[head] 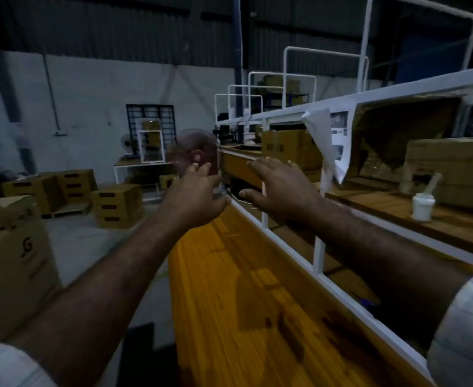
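Fan at far end of bench, blurred. Left grip released, fingertips at the fan's guard, contact unclear. Right grip released, fingers spread, above white rail

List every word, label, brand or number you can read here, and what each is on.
Nothing reads clearly.
Nearest cardboard box: dark logo, perhaps "G"; print beneath it blurred.
Stacked boxes beyond it: dark red labels, too blurred.
Paper sheet hanging from the white shelf frame: photos and print, too small.
Box on the shelf: dark marks, unreadable.
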Demonstrator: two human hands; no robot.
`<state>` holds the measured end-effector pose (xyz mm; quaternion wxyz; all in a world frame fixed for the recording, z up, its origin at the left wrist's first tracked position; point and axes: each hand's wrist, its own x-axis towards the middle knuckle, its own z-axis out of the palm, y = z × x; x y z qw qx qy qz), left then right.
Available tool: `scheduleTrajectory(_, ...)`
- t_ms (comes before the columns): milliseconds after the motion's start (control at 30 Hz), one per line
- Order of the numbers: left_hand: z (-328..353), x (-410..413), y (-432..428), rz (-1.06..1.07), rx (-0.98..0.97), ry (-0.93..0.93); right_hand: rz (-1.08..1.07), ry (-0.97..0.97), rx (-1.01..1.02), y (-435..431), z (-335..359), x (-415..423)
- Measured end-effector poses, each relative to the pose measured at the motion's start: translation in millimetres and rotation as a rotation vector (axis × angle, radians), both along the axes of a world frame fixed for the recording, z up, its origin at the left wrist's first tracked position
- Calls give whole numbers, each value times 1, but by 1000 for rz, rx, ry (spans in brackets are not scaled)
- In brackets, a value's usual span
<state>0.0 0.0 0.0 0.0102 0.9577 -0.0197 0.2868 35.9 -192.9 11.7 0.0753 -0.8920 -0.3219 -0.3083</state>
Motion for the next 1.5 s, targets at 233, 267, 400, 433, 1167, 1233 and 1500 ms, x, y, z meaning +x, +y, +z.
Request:
scheduleTrajectory(233,-49,13,-55,-152,-6,182,-137,91,-25,-50,-49,-15)
scheduleTrajectory(267,-54,12,-66,-180,-12,201,-169,122,-27,-58,-55,-20)
scheduleTrajectory(400,-77,1,-115,-337,-24,247,-224,296,51,-99,-88,-41)
scheduleTrajectory(433,-83,-4,-129,-377,-27,259,-238,310,70,-111,-98,-46)
scheduleTrajectory(1167,-231,-266,-579,-1255,334,676,-1192,681,527,-471,-292,-480)
scheduleTrajectory(1233,-246,-311,-613,-1347,393,695,-1314,703,615,-483,-312,-536)
scheduleTrajectory(1500,-324,-463,-693,-1667,604,865,-1730,753,1034,-484,-395,-713)
